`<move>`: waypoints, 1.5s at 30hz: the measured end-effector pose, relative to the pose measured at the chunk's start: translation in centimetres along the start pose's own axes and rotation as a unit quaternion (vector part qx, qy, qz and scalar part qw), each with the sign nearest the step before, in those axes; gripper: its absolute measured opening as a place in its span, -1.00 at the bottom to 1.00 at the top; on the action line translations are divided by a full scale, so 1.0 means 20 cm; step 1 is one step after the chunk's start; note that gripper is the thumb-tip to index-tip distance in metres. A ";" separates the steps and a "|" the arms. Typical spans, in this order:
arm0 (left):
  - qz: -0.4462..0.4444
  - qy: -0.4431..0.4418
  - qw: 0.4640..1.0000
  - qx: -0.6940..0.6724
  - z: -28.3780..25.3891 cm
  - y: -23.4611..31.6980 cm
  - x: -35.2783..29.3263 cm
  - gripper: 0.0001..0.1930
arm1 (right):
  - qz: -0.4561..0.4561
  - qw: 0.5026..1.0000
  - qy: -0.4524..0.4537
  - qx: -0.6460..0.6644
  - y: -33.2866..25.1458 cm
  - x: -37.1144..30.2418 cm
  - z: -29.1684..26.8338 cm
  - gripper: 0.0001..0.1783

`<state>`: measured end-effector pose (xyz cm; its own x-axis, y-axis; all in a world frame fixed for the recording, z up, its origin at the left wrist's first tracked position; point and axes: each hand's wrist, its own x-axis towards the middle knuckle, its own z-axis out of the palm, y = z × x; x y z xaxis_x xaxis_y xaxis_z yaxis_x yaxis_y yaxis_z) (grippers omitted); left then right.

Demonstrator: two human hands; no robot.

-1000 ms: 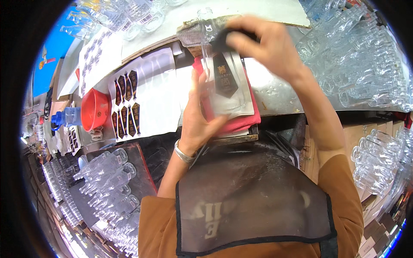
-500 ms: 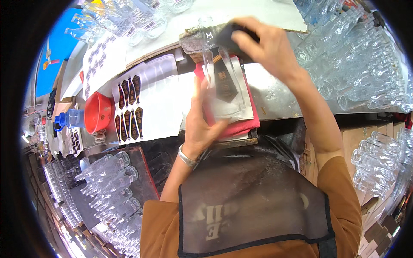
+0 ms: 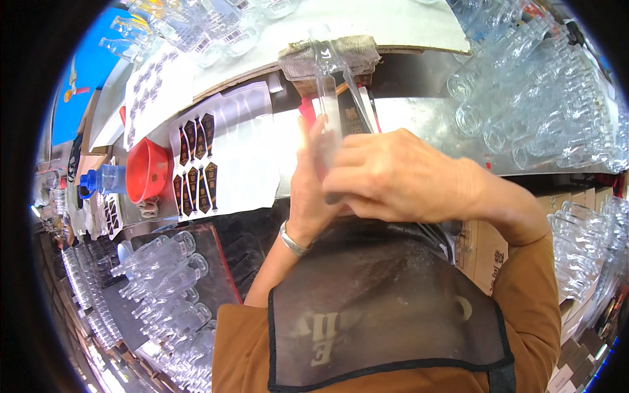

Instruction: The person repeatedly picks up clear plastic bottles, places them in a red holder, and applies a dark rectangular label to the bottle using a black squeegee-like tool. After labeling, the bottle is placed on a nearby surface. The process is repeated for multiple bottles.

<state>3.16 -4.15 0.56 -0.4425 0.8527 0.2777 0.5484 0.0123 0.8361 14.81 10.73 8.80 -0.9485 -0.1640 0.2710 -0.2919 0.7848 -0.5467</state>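
Note:
A clear glass bottle (image 3: pixel 331 82) lies with its neck on a rest wrapped in grey cloth (image 3: pixel 360 56), its base toward me. My left hand (image 3: pixel 311 183), with a silver bangle at the wrist, grips the bottle's lower left side. Across the bottle's lower end lies my right hand (image 3: pixel 386 177), fingers curled round a dark pad (image 3: pixel 334 196) of which only a small edge shows. A black label with gold print (image 3: pixel 355 121) shows beside and through the glass. Under the bottle, a pink cloth (image 3: pixel 306 108) is mostly covered by my hands.
To the left lies a white sheet (image 3: pixel 252 157) bearing several dark labels (image 3: pixel 196 157). Beyond it stand a red bowl (image 3: pixel 147 171) and a blue-capped jar (image 3: pixel 105 180). Clear bottles crowd the right side (image 3: pixel 524 98), the far left (image 3: pixel 216 26) and the lower left (image 3: pixel 173 288).
My right hand has come down with the dark pad from the bottle's neck to its lower end, toward me. My left hand stays on the bottle.

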 end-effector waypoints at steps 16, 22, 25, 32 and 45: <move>0.038 -0.012 0.997 0.068 0.03 0.03 0.03 0.25 | 0.151 0.953 0.263 -0.013 0.41 0.00 -0.14 -0.79; 0.059 0.001 0.993 0.100 0.07 0.04 0.04 0.23 | 0.049 0.976 0.203 0.067 0.09 -0.25 0.08 -0.62; 0.043 0.003 0.997 0.060 0.04 0.04 0.03 0.22 | 0.169 0.945 0.160 0.230 -0.04 -0.36 0.08 -0.70; -0.143 -0.003 0.906 -0.399 0.01 0.14 0.10 0.21 | 0.406 0.700 0.199 0.553 0.24 -0.27 0.27 -0.32; 0.009 0.011 0.996 0.084 0.04 -0.03 0.00 -0.10 | 0.338 0.915 0.217 0.043 0.05 -0.26 0.27 -0.58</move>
<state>3.33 -3.72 -0.40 -0.4456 0.8424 0.3030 0.6660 0.0857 0.7411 18.73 9.12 2.70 -0.7831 0.6088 0.1272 0.3172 0.5668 -0.7603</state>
